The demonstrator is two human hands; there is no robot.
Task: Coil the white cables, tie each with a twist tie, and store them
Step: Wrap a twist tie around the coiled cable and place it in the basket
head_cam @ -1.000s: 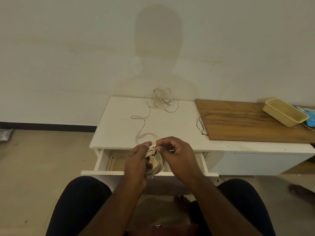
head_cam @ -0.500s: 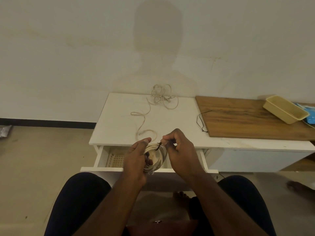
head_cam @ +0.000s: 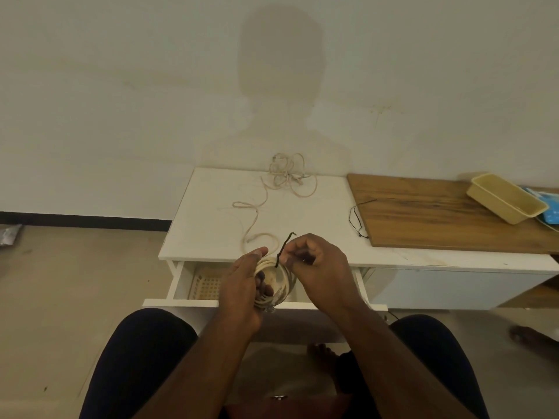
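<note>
Left hand (head_cam: 242, 285) grips the coil (head_cam: 273, 284) over the open drawer (head_cam: 193, 285); right hand (head_cam: 317, 264) pinches the black tie (head_cam: 282, 247) wrapped on it. Loose cable (head_cam: 272, 195) sits on the desk (head_cam: 211, 225). No readable writing anywhere.

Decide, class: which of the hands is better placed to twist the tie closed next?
The right hand: it already pinches the black twist tie looped over the coiled cable. The left hand grips the coil, steadying it.
</note>
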